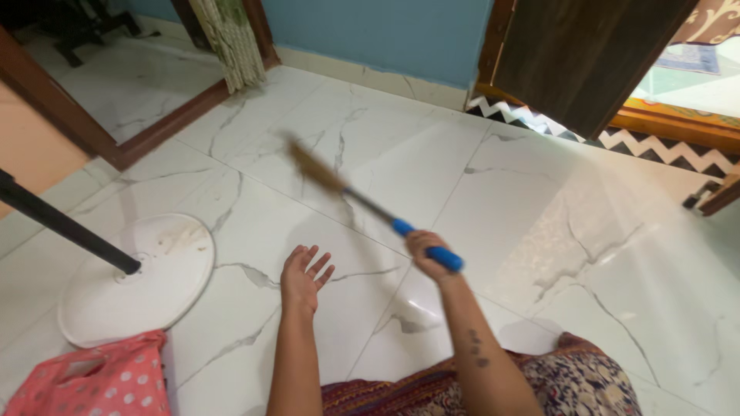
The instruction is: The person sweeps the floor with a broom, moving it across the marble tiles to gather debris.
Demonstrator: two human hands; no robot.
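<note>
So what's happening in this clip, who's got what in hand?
A person stands over a white marble floor. Their right hand grips the blue handle of a broom, whose blurred bristle head reaches out over the tiles. The left hand is open, fingers spread, holding nothing. A round white stand base with a black pole and a pink dotted bag sit at the left.

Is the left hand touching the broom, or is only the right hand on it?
Apart. The head view shows the left hand open, with bare floor between it and the broom; only the right hand grips the blue handle.
</note>
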